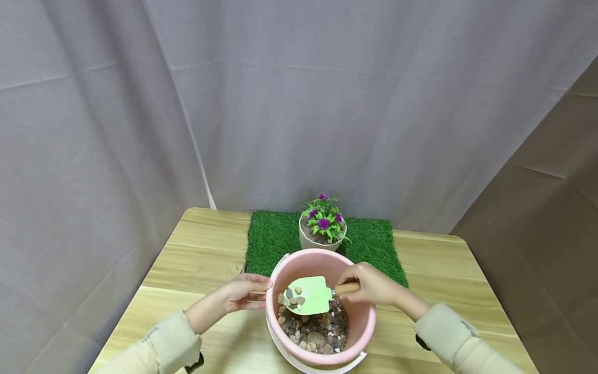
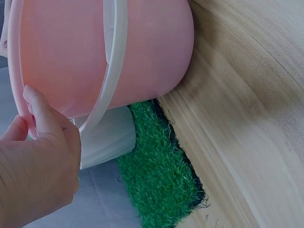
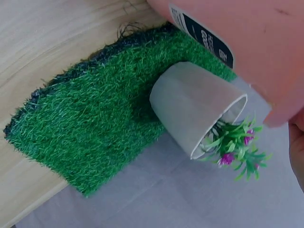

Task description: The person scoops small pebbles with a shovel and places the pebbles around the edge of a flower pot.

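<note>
A pink bucket with a white carrying handle stands at the table's front, pebbles covering its bottom. My left hand pinches the bucket's left rim between thumb and fingers, as the left wrist view also shows. Inside the bucket's mouth, my right hand grips the wooden handle of a light green trowel. The trowel's blade points left above the pebbles, and several small stones lie toward its tip. In the right wrist view only a sliver of that hand appears.
Behind the bucket, a white flower pot holds a plant with purple flowers. It stands on a green artificial turf mat laid on the wooden table. Grey curtains hang along the back and left side.
</note>
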`<control>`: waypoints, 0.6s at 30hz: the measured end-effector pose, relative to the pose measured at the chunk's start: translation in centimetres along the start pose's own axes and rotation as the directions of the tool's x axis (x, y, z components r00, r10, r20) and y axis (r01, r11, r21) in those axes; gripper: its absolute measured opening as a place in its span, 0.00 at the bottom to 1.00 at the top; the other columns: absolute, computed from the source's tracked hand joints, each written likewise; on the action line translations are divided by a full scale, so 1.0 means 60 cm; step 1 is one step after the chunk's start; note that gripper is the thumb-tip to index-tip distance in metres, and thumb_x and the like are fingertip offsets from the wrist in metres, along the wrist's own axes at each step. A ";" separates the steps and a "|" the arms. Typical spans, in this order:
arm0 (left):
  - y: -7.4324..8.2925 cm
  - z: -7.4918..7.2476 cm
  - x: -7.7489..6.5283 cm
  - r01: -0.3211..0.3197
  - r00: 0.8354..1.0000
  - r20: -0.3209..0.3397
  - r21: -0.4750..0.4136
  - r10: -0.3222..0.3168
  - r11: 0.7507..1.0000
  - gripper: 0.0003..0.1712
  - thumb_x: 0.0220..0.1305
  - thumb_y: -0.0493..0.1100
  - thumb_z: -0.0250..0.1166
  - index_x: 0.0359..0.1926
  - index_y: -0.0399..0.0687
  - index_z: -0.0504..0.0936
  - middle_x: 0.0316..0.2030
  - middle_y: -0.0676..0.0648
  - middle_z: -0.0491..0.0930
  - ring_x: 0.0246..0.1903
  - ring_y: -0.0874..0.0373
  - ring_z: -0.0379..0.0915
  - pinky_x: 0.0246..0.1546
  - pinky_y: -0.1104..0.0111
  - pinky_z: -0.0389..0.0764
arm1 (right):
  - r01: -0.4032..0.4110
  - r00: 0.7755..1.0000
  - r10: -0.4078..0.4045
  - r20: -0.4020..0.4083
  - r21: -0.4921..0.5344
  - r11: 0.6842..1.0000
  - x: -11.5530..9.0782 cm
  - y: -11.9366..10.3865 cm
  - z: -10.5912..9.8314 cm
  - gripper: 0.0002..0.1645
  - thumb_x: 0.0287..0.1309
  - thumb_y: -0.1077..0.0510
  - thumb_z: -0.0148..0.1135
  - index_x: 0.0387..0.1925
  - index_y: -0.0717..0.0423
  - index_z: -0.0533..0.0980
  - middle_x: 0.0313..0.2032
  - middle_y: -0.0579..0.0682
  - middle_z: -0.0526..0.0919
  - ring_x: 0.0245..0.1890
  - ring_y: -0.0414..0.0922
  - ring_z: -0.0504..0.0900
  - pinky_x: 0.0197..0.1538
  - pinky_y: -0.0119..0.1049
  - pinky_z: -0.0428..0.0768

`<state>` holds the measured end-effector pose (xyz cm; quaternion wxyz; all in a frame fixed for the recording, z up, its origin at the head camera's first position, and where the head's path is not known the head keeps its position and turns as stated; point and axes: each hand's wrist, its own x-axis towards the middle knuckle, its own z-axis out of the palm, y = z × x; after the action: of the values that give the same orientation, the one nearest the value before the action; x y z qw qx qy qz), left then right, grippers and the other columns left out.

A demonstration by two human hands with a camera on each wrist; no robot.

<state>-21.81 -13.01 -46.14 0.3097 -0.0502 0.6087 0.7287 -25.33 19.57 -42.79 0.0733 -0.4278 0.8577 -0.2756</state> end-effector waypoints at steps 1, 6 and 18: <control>0.001 0.000 0.000 0.001 1.000 -0.001 0.004 -0.001 1.000 0.10 0.63 0.34 0.58 0.45 0.36 0.77 0.26 0.52 0.81 0.27 0.65 0.79 0.39 0.72 0.88 | 0.002 1.000 -0.002 -0.008 0.001 1.000 -0.001 0.001 -0.003 0.12 0.42 0.64 0.71 0.33 0.54 0.82 0.28 0.43 0.83 0.26 0.28 0.73 0.31 0.24 0.82; 0.002 0.000 -0.002 0.000 1.000 -0.003 0.007 0.000 1.000 0.12 0.63 0.34 0.58 0.48 0.34 0.76 0.27 0.52 0.81 0.28 0.65 0.79 0.40 0.70 0.88 | 0.021 0.999 -0.021 -0.049 0.005 1.000 -0.006 0.003 -0.015 0.12 0.42 0.65 0.71 0.33 0.56 0.81 0.29 0.46 0.84 0.28 0.29 0.75 0.33 0.25 0.84; 0.004 0.002 -0.005 0.002 1.000 -0.002 0.004 -0.002 1.000 0.14 0.63 0.34 0.58 0.49 0.32 0.75 0.29 0.50 0.81 0.28 0.64 0.79 0.41 0.70 0.88 | -0.006 0.994 0.007 -0.108 0.010 1.000 -0.008 0.002 -0.040 0.11 0.44 0.62 0.70 0.34 0.55 0.82 0.28 0.45 0.83 0.25 0.28 0.73 0.27 0.24 0.82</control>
<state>-21.66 -13.06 -45.78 0.3102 -0.0508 0.6103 0.7271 -25.98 20.96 -40.87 0.0296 -0.4091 0.8605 -0.3021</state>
